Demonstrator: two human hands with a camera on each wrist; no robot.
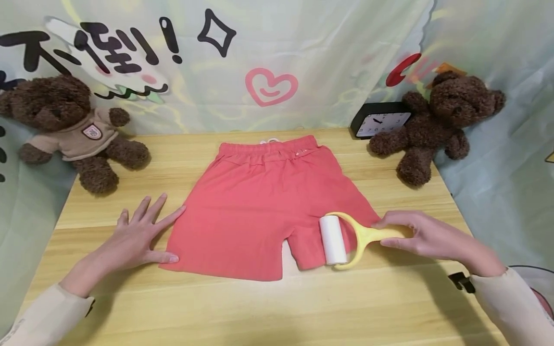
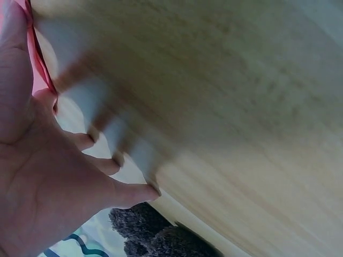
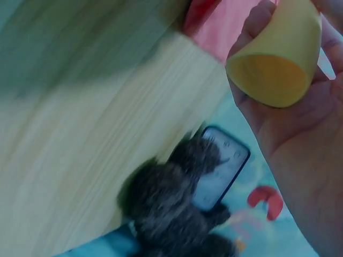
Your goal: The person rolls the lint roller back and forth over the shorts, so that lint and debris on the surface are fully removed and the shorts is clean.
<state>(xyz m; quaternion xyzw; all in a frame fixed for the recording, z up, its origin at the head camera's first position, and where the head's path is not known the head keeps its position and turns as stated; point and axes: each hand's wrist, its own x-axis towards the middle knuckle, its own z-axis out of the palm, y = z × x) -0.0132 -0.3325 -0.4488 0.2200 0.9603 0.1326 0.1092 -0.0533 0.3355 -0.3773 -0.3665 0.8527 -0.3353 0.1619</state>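
Note:
Red shorts [image 1: 242, 211] lie spread flat on the wooden table, waistband toward the back wall. My left hand [image 1: 130, 240] has its fingers spread, with thumb and index fingertip on the left edge of the shorts. In the left wrist view that hand [image 2: 59, 171] shows its palm side, other fingers over bare wood. My right hand [image 1: 428, 235] grips the yellow handle of a lint roller [image 1: 365, 234]. Its white roll [image 1: 333, 240] lies over the right leg of the shorts, near the hem. The right wrist view shows the hollow handle end [image 3: 273, 75] in my hand.
A brown teddy bear [image 1: 82, 129] in a beige top sits at the back left. Another brown bear [image 1: 437, 120] leans at the back right beside a black-framed clock [image 1: 383, 120]. A printed cloth [image 1: 320, 53] hangs behind the wooden table [image 1: 242, 317].

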